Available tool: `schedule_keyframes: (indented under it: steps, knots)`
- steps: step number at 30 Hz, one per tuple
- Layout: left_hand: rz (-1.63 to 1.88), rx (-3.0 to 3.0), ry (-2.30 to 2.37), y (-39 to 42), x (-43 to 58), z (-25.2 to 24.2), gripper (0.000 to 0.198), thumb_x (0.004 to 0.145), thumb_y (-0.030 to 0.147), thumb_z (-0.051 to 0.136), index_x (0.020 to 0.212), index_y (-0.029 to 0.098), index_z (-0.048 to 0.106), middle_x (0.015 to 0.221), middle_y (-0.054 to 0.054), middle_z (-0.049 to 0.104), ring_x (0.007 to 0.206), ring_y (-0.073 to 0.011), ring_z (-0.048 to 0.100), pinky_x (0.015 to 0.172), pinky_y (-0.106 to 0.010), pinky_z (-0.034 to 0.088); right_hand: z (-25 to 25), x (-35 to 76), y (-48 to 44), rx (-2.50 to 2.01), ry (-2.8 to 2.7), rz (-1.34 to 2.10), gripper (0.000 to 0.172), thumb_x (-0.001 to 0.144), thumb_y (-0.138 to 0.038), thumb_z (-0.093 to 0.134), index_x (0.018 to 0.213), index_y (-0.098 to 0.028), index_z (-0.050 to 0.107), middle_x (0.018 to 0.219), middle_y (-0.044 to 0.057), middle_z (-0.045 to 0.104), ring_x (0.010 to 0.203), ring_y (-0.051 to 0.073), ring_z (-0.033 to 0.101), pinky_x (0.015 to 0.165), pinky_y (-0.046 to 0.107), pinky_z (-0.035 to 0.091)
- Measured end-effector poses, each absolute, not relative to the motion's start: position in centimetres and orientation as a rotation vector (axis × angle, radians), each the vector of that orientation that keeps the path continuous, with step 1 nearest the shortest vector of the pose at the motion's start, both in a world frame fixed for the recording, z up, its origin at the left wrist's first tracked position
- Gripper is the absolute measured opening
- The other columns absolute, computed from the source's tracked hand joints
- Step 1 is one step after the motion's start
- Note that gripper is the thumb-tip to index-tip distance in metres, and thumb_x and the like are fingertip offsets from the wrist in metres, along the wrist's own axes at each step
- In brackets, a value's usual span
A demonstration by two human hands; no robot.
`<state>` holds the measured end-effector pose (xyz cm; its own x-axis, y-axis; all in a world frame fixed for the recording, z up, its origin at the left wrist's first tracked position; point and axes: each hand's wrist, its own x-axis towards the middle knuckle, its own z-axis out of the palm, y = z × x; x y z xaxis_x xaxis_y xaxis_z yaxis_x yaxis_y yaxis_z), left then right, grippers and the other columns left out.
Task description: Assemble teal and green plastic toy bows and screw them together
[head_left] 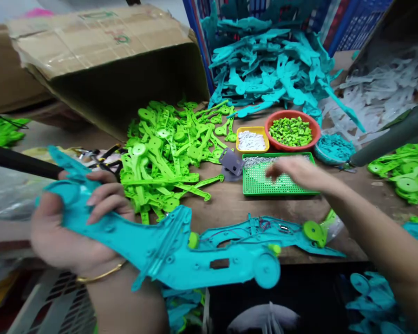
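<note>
My left hand (73,248), with a gold bracelet at the wrist, is wrapped around one end of a long teal plastic shell half (181,266). The shell tilts down to the right, its ribbed inner side and round end showing. Behind it on the table edge lies a second teal shell half (226,235), with thin wires and a lime-green wheel-like part (313,233) at its right end. My right hand (297,172) hovers over a shallow green perforated tray (278,190) of small silvery metal pieces. Its bent fingers are blurred, so anything between them cannot be made out.
Lime-green plastic parts (170,148) lie heaped before an open cardboard box (104,60). Teal shells (264,69) spill from a blue crate (197,37). A red bowl (292,147), a yellow tray (252,149) and a tub of small teal parts (334,149) stand behind the green tray.
</note>
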<state>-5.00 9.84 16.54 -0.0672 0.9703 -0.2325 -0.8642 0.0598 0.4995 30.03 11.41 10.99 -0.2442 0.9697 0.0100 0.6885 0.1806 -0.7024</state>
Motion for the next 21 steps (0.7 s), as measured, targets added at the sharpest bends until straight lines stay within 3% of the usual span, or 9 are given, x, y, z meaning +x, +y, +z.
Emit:
schedule_keyframes:
  steps: [2, 4, 9, 14, 18, 21]
  knots:
    - [1.548, 0.196, 0.504, 9.5, -3.5, 15.9, 0.043, 0.098, 0.050, 0.019, 0.124, 0.039, 0.052, 0.086, -0.002, 0.063, 0.051, -0.0080, 0.050, 0.032, -0.013, 0.045, 9.7, 32.1, 17.8, -1.772, -1.813, 0.556, 0.034, 0.095, -0.032, 0.041, 0.095, -0.013, 0.069, 0.100, 0.013, 0.069, 0.087, 0.020, 0.062, 0.079, 0.033, 0.047]
    - [1.518, 0.199, 0.511, 8.8, -1.6, 14.7, 0.035, 0.098, 0.042, 0.029, 0.120, 0.035, 0.055, 0.085, -0.004, 0.060, 0.053, -0.0089, 0.051, 0.032, -0.012, 0.044, 7.9, 33.6, 23.3, -2.039, -1.715, 0.347, 0.027, 0.087, -0.016, 0.051, 0.106, -0.012, 0.068, 0.114, 0.015, 0.068, 0.100, 0.023, 0.060, 0.088, 0.034, 0.044]
    - [1.422, 0.251, 0.639, 6.2, 1.4, 11.3, 0.026, 0.088, 0.030, 0.054, 0.114, 0.032, 0.059, 0.087, -0.004, 0.060, 0.054, -0.0079, 0.048, 0.033, -0.009, 0.038, 4.6, 35.2, 27.9, -2.116, -1.709, 0.374, 0.018, 0.075, -0.011, 0.062, 0.090, -0.011, 0.073, 0.100, 0.015, 0.071, 0.095, 0.024, 0.062, 0.087, 0.033, 0.043]
    - [1.338, 0.237, 0.736, 5.0, 3.3, 9.4, 0.027, 0.090, 0.027, 0.053, 0.117, 0.031, 0.056, 0.090, -0.004, 0.059, 0.054, -0.0078, 0.048, 0.035, -0.010, 0.035, 5.5, 37.2, 26.2, -2.113, -1.535, 0.298, 0.025, 0.079, -0.010, 0.057, 0.101, -0.006, 0.069, 0.095, 0.017, 0.071, 0.090, 0.024, 0.065, 0.086, 0.036, 0.048]
    - [1.243, 0.245, 0.732, 4.6, 5.6, 8.6, 0.023, 0.090, 0.042, 0.055, 0.109, 0.030, 0.058, 0.085, -0.002, 0.062, 0.052, -0.0078, 0.050, 0.033, -0.010, 0.031, 7.6, 35.8, 22.4, -1.977, -1.507, 0.315, 0.025, 0.077, -0.016, 0.066, 0.100, -0.009, 0.069, 0.094, 0.013, 0.071, 0.084, 0.020, 0.066, 0.080, 0.034, 0.052]
    - [1.174, 0.277, 0.722, 4.0, 7.1, 8.3, 0.047, 0.087, 0.066, 0.048, 0.094, 0.021, 0.063, 0.076, -0.003, 0.061, 0.048, -0.0073, 0.048, 0.031, -0.011, 0.027, 9.3, 31.4, 16.9, -1.608, -1.525, 0.629, 0.025, 0.077, -0.026, 0.069, 0.098, -0.012, 0.069, 0.081, 0.007, 0.071, 0.071, 0.016, 0.066, 0.071, 0.034, 0.055]
